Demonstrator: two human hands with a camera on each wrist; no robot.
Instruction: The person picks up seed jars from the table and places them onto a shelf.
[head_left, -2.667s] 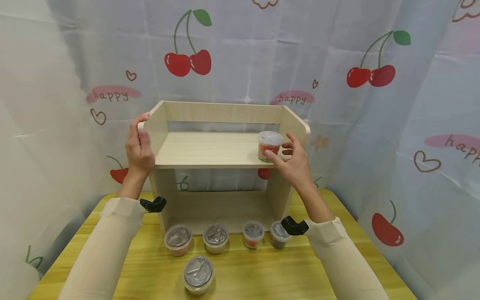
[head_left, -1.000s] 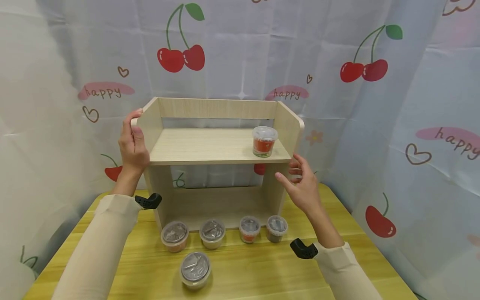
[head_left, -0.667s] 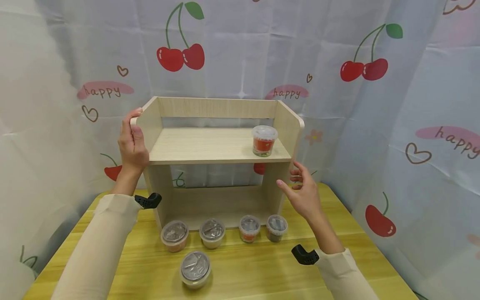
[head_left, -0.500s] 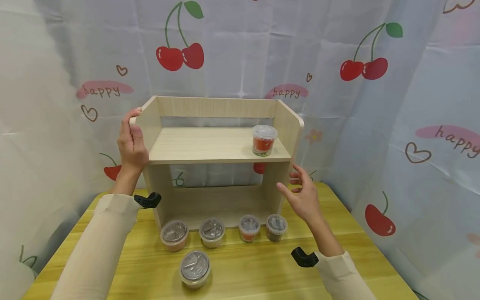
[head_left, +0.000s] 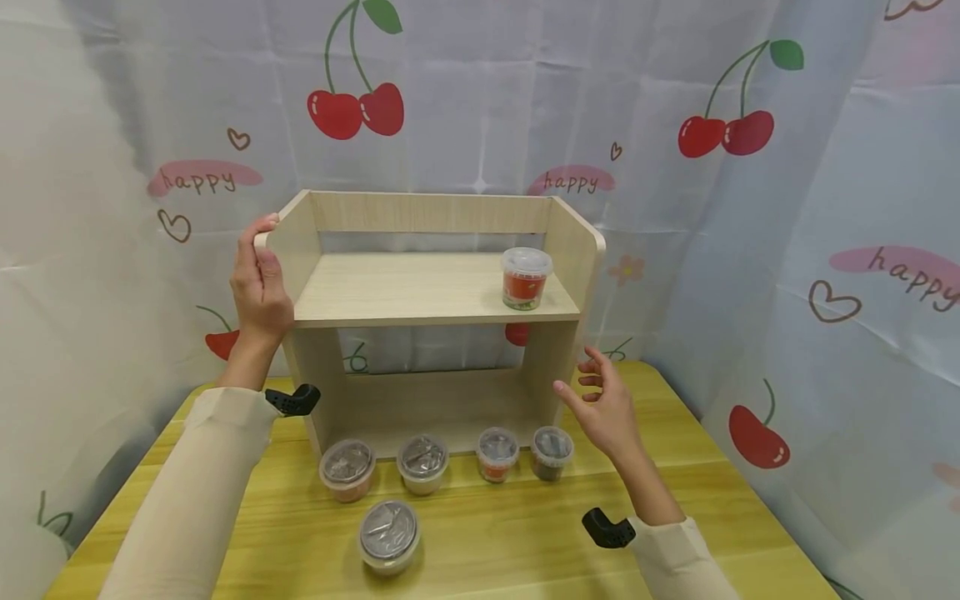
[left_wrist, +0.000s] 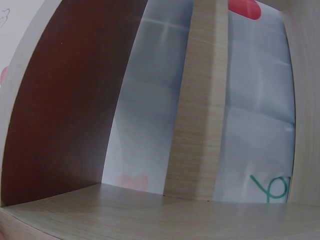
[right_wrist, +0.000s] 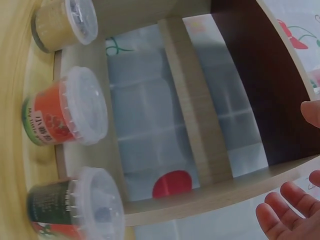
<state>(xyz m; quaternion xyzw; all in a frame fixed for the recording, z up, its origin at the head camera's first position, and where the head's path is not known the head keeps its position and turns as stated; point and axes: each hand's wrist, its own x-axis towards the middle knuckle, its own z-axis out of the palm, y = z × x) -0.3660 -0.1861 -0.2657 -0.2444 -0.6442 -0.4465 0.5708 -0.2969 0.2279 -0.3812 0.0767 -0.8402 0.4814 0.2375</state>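
In the head view my left hand (head_left: 260, 296) grips the front edge of the left side panel of a pale wooden two-tier shelf (head_left: 405, 287), thumb on the inner face. A lidded clear tub with a red label (head_left: 524, 287) stands upright on the upper board near its right end. My right hand (head_left: 606, 410) holds nothing, fingers loosely bent and thumb apart, just right of the shelf's right panel. Below it to the left stands a dark-labelled tub (head_left: 552, 457). In the right wrist view, the right hand's fingers (right_wrist: 287, 212) show beside the shelf's edge.
Left of the dark-labelled tub stand a red-labelled tub (head_left: 497, 472) and two wider tubs (head_left: 422, 483), all along the shelf's front. Another wide tub (head_left: 388, 550) sits nearer on the yellow wooden table (head_left: 495, 542). A printed curtain (head_left: 450, 100) hangs behind.
My right hand has let go of the red-labelled tub on the upper board and moved down and right, outside the shelf. The left hand keeps its grip; the whole view has shifted slightly.
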